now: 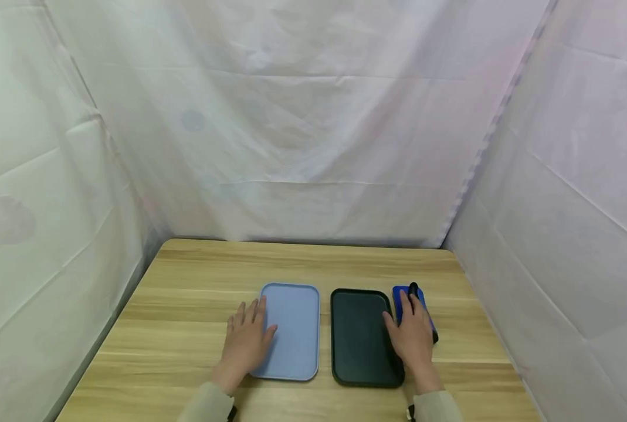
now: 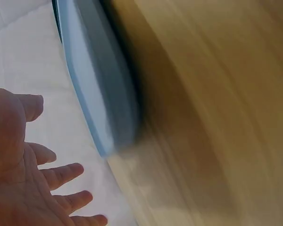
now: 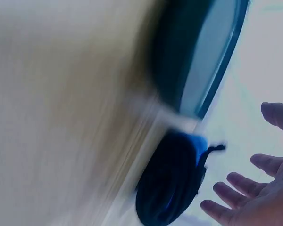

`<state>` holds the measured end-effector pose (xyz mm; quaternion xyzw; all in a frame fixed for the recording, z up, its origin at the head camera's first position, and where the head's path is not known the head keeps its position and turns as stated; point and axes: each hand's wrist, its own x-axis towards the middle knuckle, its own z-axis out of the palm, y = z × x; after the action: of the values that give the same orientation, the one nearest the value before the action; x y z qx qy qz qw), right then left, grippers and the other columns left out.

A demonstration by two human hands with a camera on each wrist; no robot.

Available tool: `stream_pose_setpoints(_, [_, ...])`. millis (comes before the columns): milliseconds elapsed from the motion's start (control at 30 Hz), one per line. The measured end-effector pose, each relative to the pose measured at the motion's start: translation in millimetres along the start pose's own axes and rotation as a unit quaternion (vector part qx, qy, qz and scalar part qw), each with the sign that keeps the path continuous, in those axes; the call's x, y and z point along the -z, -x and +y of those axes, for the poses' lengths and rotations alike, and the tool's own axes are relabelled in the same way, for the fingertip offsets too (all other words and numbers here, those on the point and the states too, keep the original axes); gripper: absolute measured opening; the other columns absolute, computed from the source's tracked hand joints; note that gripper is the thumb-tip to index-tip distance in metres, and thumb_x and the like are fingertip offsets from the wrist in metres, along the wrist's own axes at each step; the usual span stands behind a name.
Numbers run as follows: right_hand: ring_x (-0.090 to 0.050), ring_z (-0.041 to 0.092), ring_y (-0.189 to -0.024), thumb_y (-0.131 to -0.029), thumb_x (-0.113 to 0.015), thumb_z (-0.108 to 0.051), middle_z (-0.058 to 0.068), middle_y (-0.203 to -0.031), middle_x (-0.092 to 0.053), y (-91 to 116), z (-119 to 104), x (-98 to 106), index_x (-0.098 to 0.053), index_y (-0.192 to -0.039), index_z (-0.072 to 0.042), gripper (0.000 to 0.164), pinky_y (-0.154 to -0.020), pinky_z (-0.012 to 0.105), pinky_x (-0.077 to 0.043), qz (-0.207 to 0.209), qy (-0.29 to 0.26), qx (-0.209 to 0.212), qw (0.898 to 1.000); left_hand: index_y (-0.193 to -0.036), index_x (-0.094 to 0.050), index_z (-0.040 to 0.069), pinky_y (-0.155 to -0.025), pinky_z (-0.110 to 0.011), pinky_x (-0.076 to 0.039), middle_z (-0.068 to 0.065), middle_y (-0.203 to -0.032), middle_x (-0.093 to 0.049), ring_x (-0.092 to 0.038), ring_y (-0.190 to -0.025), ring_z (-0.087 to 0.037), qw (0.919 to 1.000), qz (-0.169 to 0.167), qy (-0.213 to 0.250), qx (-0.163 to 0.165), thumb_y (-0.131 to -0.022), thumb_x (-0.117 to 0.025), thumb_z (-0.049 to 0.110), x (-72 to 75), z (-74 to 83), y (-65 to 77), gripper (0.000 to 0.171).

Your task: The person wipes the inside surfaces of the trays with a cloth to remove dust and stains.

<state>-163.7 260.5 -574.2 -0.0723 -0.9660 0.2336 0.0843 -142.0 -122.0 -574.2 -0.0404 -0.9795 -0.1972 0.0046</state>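
My left hand [image 1: 247,340] hovers over the left edge of a light blue rectangular tray [image 1: 297,328], its fingers spread. The left wrist view shows this palm [image 2: 14,188] apart from the tray, holding nothing. A dark green tray [image 1: 359,340] of similar shape lies to the right of the blue one. Over its right edge and a blue bundle beside it is my right hand [image 1: 412,337], fingers extended and nothing gripped. That bundle [image 3: 165,183] looks dark and rounded in the right wrist view, with a black strap [image 3: 216,148] sticking up. In the head view the hand partly covers it.
The wood-grain table [image 1: 197,305] extends around both trays. White cloth hangs behind it [image 1: 313,146] and along both sides. A narrow strip of tabletop separates the two trays.
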Motion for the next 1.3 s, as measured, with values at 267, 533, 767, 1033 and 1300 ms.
stream_pose_setpoints(267, [-0.024,0.061,-0.142,-0.102,-0.06,-0.044,0.038,-0.162,-0.016,-16,25,15,-0.014,-0.167,-0.009,0.087,-0.106,0.078,-0.027,-0.047,0.014,-0.06,0.997,-0.16,-0.034,-0.002,-0.093,-0.063,-0.049,-0.029,-0.142,-0.051,-0.049,-0.127,-0.05,0.9996,-0.007,0.016,0.022,-0.103,-0.062,0.037,4.2,-25.7,2.6,0.074])
stream_pose_setpoints(533, [-0.033,0.066,-0.132,-0.103,-0.055,-0.05,0.045,-0.154,-0.022,-26,37,13,-0.006,-0.167,-0.007,0.092,-0.098,0.077,-0.034,-0.11,0.039,-0.087,0.989,-0.157,-0.033,-0.009,-0.101,-0.064,-0.049,-0.04,-0.146,-0.048,-0.054,-0.127,-0.057,0.996,-0.045,0.063,0.045,-0.106,-0.058,0.033,-0.1,-37.4,1.6,0.071])
stream_pose_setpoints(767, [-0.046,0.063,-0.121,-0.104,-0.052,-0.051,0.046,-0.138,-0.033,-31,48,8,-0.004,-0.166,-0.003,0.092,-0.086,0.068,-0.047,-0.143,0.052,-0.1,0.983,-0.153,-0.04,-0.01,-0.077,-0.049,-0.058,-0.028,-0.11,-0.073,-0.073,-0.088,-0.033,0.9914,-0.072,0.099,0.046,-0.107,-0.056,0.028,-2.1,-42.0,-0.7,0.061])
stream_pose_setpoints(1033, [-0.062,0.046,-0.088,-0.107,-0.048,-0.045,0.045,-0.13,-0.041,-35,53,12,-0.003,-0.167,-0.006,0.084,-0.066,0.055,-0.051,-0.157,0.035,-0.089,0.983,-0.155,-0.043,-0.004,-0.065,-0.038,-0.05,-0.015,-0.09,-0.074,-0.06,-0.07,-0.016,0.991,-0.088,0.094,0.037,-0.108,-0.051,0.024,-7.2,-49.7,-5.1,0.055])
stream_pose_setpoints(1300, [-0.064,0.047,-0.086,-0.107,-0.045,-0.045,0.043,-0.137,-0.04,-39,60,14,-0.006,-0.168,-0.01,0.08,-0.066,0.054,-0.05,-0.144,0.031,-0.078,0.986,-0.156,-0.045,0.002,-0.093,-0.057,-0.055,-0.025,-0.134,-0.067,-0.072,-0.109,-0.036,0.9911,-0.089,0.094,0.033,-0.108,-0.05,0.025,-7.2,-50.6,-6.3,0.053])
